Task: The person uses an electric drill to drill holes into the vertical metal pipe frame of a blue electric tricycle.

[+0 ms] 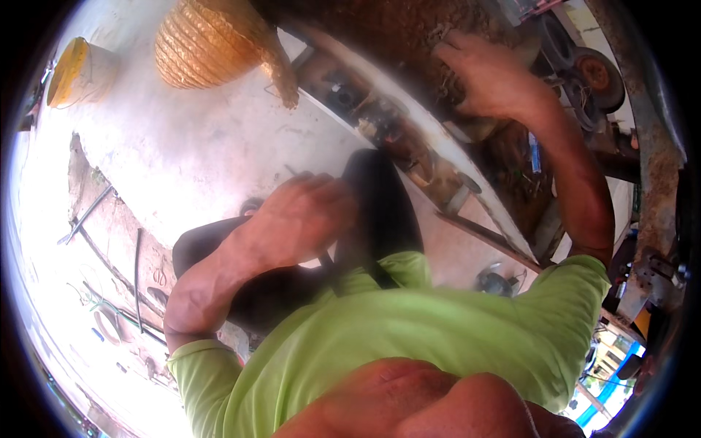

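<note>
My left hand (296, 215) is in front of my body, over my dark-trousered knees. Its fingers are curled closed. A thin grey tip shows above the knuckles and a dark narrow piece below the hand, but I cannot make out what it holds. My right hand (485, 77) reaches out to the far right, over a brown, dirty wooden tray (511, 157) strewn with small scraps. Its thumb and fingers are apart, with the fingertips touching or close to the clutter. A small blue item (535, 152) lies in the same tray, nearer than the hand.
A lower compartment (409, 146) with small parts runs along the tray's left side. A tied orange woven sack (212, 44) and a yellowish bucket (80, 73) stand on the pale floor. Rods (139, 277) lie at left. Wheels (599, 79) sit far right.
</note>
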The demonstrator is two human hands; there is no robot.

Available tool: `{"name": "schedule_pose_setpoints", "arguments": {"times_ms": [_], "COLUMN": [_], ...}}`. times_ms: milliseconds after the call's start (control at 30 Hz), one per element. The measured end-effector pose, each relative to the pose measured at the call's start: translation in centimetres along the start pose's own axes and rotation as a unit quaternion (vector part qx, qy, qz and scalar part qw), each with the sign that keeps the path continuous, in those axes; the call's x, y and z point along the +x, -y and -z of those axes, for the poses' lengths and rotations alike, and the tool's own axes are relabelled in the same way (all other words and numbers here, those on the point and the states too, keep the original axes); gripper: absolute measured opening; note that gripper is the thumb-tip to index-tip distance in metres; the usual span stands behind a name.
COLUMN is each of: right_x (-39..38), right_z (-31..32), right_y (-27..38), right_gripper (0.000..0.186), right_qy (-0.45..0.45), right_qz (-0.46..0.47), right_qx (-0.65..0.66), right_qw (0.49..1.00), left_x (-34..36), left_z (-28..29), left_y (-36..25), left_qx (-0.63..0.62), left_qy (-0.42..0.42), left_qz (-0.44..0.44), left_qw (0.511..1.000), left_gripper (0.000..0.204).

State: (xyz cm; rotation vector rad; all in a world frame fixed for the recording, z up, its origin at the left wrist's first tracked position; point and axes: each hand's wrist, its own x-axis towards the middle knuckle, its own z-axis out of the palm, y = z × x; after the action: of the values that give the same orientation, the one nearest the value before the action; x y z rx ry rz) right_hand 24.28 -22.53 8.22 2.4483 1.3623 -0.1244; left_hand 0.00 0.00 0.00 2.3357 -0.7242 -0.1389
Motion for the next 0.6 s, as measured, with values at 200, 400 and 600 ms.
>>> {"name": "schedule_pose_setpoints", "arguments": {"times_ms": [200,400,600], "right_x": [0.0,0.0,0.8], "right_z": [0.3,0.4,-0.3], "right_y": [-0.6,-0.8,-1.8], "right_gripper": [0.062,0.06,0.061], "right_qy": [-0.022,-0.028,-0.022], "right_qz": [0.046,0.062,0.07], "right_qx": [-0.016,0.015,0.075], "right_qw": [0.999,0.998,0.994], "left_x": [0.1,-0.1,-0.5], "left_z": [-0.3,-0.1,0.0], "left_y": [-0.2,-0.1,0.2], "left_qx": [-0.004,-0.001,0.009], "left_qy": [-0.008,-0.011,-0.005], "left_qz": [-0.005,-0.002,-0.006], "left_qw": [1.0,1.0,1.0], "left_gripper": [0.017,0.018,0.018]}}
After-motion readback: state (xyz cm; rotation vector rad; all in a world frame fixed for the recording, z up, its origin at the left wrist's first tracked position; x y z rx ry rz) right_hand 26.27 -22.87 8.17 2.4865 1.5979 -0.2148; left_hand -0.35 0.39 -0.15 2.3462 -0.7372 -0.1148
